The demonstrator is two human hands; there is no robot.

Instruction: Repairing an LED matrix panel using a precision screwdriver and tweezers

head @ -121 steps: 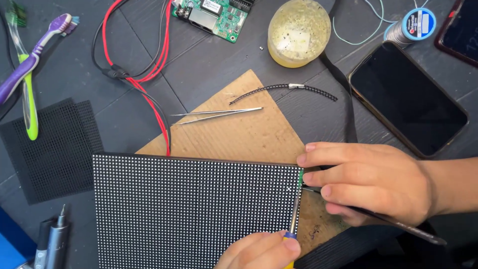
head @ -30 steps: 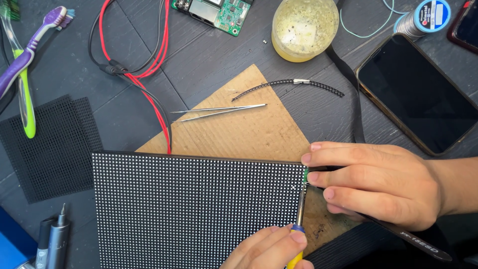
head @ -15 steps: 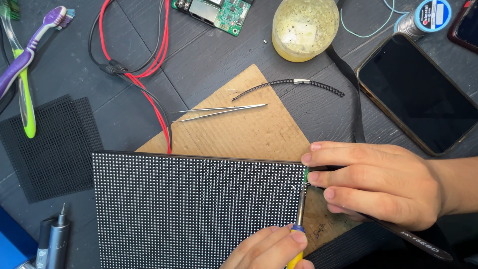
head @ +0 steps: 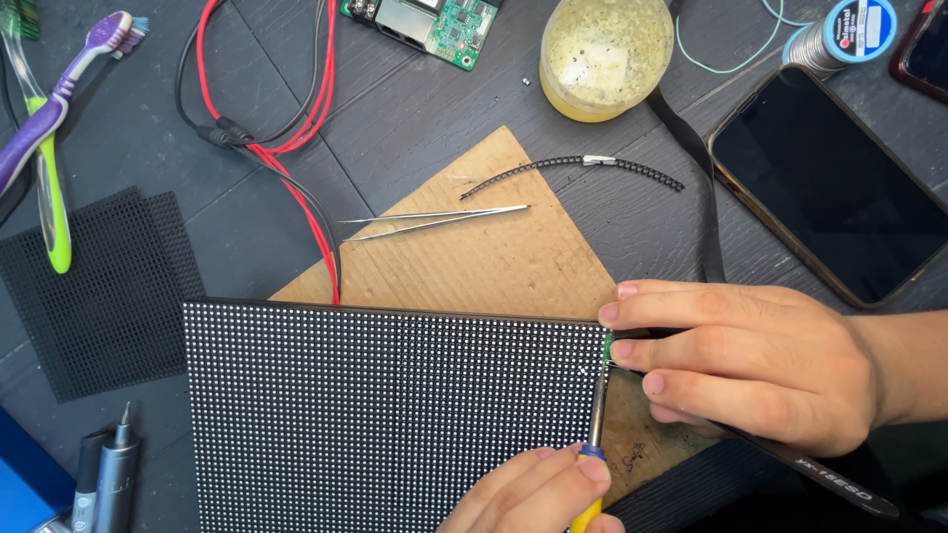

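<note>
Panel, a black board studded with rows of white dots, lies flat at the lower middle of the dark table, its upper edge over a sheet of cardboard. Far left, two toothbrushes lie near the table's edge, one purple, one green. Below them a black mesh square lies just beside the panel's left edge, and a grey pen-shaped driver sits at the bottom left corner. Red and black wires loop down from the top and run under the panel's upper edge. Tweezers lie on the cardboard above the panel. A green circuit board sits at the top edge. At the bottom, the left hand is closed around the blue and yellow handle of a screwdriver, whose shaft runs up along the panel's right edge to its top right corner. A round jar of yellowish paste stands at the top, and a black beaded strip lies below it. The right hand rests flat beside the panel, fingers straight and close together, their tips touching that same corner where the screwdriver's tip meets it. A black strap passes under this hand. A dark phone lies to the upper right, with a spool of solder above it.
</note>
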